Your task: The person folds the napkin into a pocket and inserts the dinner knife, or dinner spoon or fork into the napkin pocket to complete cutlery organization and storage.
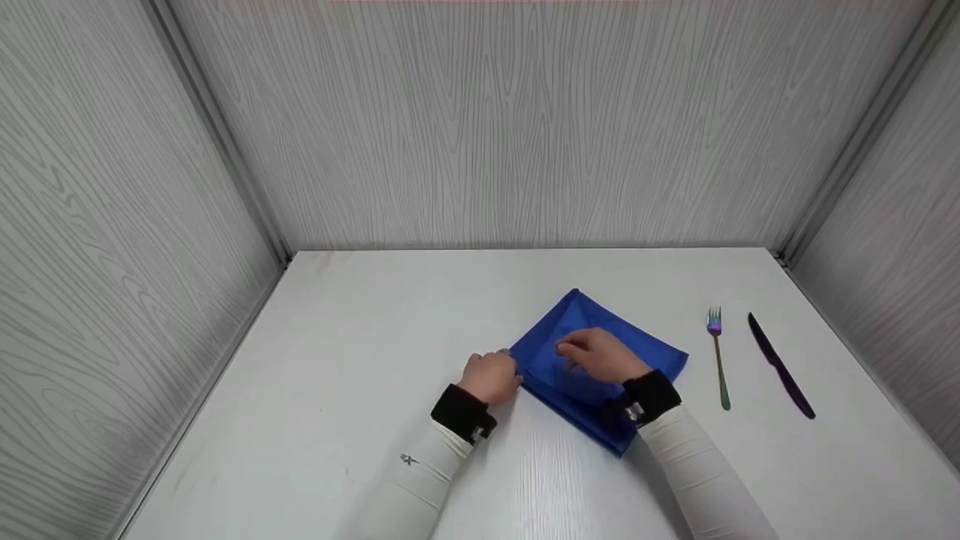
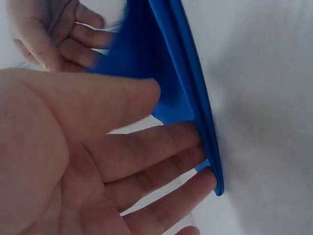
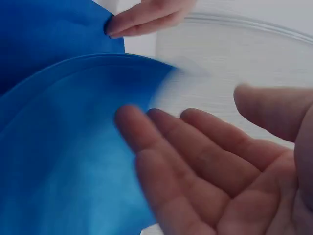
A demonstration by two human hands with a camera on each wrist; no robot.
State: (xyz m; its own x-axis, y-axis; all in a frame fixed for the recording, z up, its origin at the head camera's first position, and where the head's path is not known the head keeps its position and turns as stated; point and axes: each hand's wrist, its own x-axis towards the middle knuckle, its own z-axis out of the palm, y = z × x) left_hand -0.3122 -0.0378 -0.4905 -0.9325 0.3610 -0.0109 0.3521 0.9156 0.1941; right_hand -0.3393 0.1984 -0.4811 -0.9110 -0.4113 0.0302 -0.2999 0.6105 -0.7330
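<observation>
A blue sheet of cloth-like material [image 1: 637,341], with raised, folded edges, lies slantwise on the white table. At its left corner is my left hand [image 1: 491,377]; in the left wrist view its nearly straight fingers [image 2: 146,152] touch the folded edge, with the thumb held apart from them. Over the middle of the sheet hovers my right hand [image 1: 604,355]. The right wrist view has this hand palm up, its fingers [image 3: 200,152] loosely bent with nothing between them and the thumb spread away.
To the right of the sheet lies a fork [image 1: 718,356] with a rainbow sheen. Beyond it is a dark knife [image 1: 780,365], lying at a slant. Pale wood-grain panels [image 1: 495,127] wall in the table [image 1: 360,337] at the back and both sides.
</observation>
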